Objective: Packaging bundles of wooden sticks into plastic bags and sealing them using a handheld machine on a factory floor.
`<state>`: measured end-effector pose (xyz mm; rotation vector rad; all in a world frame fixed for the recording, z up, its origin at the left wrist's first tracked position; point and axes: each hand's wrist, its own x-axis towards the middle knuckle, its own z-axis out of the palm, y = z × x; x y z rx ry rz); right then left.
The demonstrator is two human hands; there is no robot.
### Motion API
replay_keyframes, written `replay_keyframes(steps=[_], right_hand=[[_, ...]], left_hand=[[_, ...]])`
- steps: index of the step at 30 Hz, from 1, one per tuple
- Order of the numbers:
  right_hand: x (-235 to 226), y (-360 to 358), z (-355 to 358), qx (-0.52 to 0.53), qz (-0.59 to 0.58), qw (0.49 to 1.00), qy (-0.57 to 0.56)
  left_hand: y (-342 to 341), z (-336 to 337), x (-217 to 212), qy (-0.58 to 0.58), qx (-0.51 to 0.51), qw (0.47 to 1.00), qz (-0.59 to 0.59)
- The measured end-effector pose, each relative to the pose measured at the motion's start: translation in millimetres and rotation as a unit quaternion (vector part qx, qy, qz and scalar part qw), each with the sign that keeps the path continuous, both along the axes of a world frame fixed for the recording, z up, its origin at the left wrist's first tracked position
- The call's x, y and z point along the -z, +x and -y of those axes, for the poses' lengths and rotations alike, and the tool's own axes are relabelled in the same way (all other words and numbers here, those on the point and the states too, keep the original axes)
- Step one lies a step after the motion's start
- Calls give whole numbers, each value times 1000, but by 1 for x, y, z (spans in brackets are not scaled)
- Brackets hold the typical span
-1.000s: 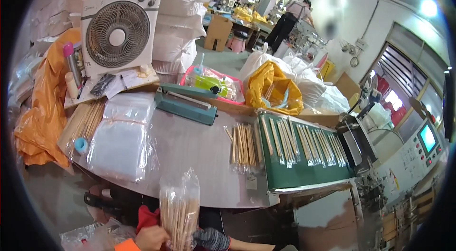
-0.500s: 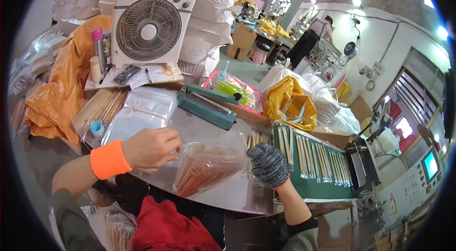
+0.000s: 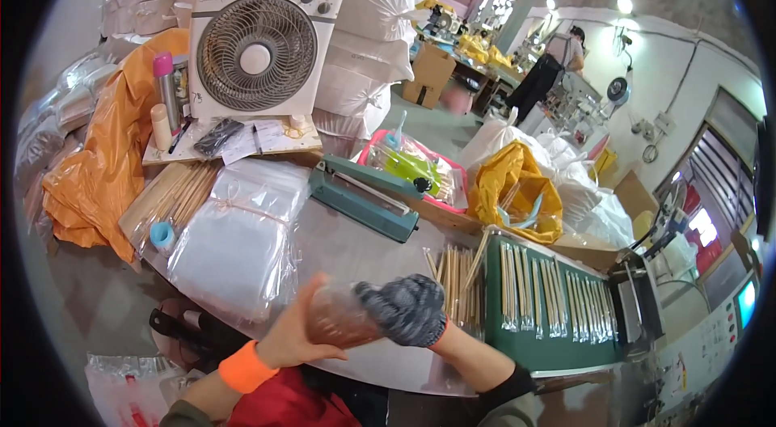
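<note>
Over the near middle of the table, a clear plastic bag of thin reddish-brown sticks (image 3: 343, 315) is held between my two hands, blurred by motion. My left hand (image 3: 297, 331), bare with an orange wristband, closes round the bag's left side, thumb along its lower edge. On the bag's right end rests my right hand (image 3: 408, 310) in a grey knitted glove, fingers curled onto it. Just right of that glove lies a row of wooden sticks (image 3: 459, 277) in clear wrappers, beside a green conveyor belt (image 3: 517, 340) carrying several more wrapped groups.
A stack of clear plastic bags (image 3: 230, 245) lies on the left. Behind the table's middle is a teal bag sealer (image 3: 364, 199). A box fan (image 3: 257, 55) stands at the back left. An orange-yellow sack (image 3: 517, 188) sits behind the belt; a person (image 3: 554, 67) stands far off.
My left hand has moved right and down and now grips the stick bag. My right hand has come left from the wrapped sticks onto the bag. The bag has shifted and turned.
</note>
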<state>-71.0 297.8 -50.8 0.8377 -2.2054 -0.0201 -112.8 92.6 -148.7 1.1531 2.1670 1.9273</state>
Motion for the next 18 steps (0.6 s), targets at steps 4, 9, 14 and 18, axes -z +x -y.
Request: replay_keyframes(steps=[4, 9, 14, 18], right_hand=[[-1, -97, -22, 3, -113, 979, 171], [35, -207, -148, 338, 42, 930, -138], [71, -242, -199, 254, 248, 873, -335], [47, -246, -146, 208, 144, 922, -294]], left_hand=[[-51, -26, 6, 28, 98, 968, 228], [-90, -65, 10, 53, 125, 897, 422], [-169, -111, 34, -27, 174, 839, 515], [-229, -114, 42, -5, 135, 769, 625]])
